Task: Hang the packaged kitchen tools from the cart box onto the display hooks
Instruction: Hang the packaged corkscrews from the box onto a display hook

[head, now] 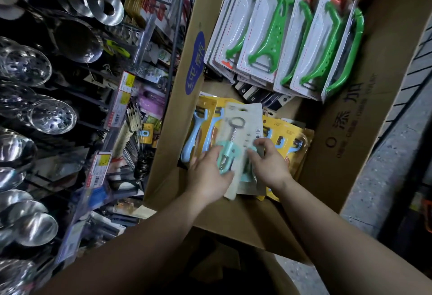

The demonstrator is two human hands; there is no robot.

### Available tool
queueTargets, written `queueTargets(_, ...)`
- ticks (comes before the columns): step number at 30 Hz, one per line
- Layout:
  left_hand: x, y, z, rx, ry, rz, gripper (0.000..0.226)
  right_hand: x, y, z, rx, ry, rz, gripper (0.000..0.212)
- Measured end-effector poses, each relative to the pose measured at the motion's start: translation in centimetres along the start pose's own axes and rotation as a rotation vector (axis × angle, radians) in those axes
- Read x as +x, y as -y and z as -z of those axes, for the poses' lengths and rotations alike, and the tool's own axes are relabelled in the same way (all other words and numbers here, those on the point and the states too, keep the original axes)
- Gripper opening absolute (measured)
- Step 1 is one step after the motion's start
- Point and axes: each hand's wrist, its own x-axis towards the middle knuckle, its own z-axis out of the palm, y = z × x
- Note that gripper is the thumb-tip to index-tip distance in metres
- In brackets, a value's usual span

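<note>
Down in the cardboard box (346, 131), we hold a grey-white carded pack (243, 126) showing a mint-handled tool with a steel ring on top. Our left hand (208, 173) grips its lower edge; our right hand (268, 163) pinches the packs beside it, above yellow-carded peelers (289, 135).

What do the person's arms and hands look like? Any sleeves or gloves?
Both arms are bare right up to the frame's edge, with no sleeves in view. The left hand and right hand wear no gloves, and no rings, watch or bracelets show.
</note>
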Motion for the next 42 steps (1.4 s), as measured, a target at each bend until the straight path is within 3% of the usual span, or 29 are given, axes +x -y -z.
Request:
queueTargets(6,-0.8,-1.2,-2.3,-0.271,0.115,-0.017,0.073,0.5,-0.7,0.2,0.278,0.007,-0.027,0.038)
queueTargets(12,0.3,-1.1,-0.8,-0.581,0.094,0.084,0.041,-0.1,-1.0,0.9,0.519,0.064,-0.009,0.036)
queueTargets(15,0.5,-1.2,0.4,-0.677,0.058,0.177,0.065,-1.1,-1.2,1.4,0.623,0.109,0.016,0.031)
queueTargets(17,0.2,-1.4,1.4,-0.861,0.18,0.234,0.066,-1.8,-1.0,1.9,0.676,0.16,0.046,0.032)
queueTargets(21,-0.9,-1.6,2.9,-1.035,0.388,0.22,0.036,-3.4,-0.1,3.0,0.741,0.256,0.081,0.033)
queueTargets(24,-1.6,-1.6,3.6,-1.047,0.349,0.111,0.029,-4.6,1.0,3.5,0.743,0.288,0.127,0.045)
queueTargets(27,-2.1,-1.7,4.5,-1.042,0.282,0.045,0.032,-5.8,2.4,3.7,0.735,0.264,0.178,0.033)
queueTargets(31,-3.3,-2.2,6.1,-1.014,0.233,-0.065,0.047,-7.7,4.6,4.2,0.695,0.218,0.255,0.038)
queueTargets(36,-6.2,-3.3,8.7,-0.945,0.151,-0.182,0.018,-10.4,6.7,5.5,0.637,0.171,0.302,0.028)
queueTargets(39,-8.2,-3.2,9.6,-0.937,0.095,-0.223,0.013,-11.7,7.3,6.2,0.605,0.186,0.326,0.027)
queueTargets(42,-9.5,-2.4,9.5,-0.949,-0.038,-0.192,0.029,-13.1,7.6,6.9,0.59,0.217,0.369,0.027)
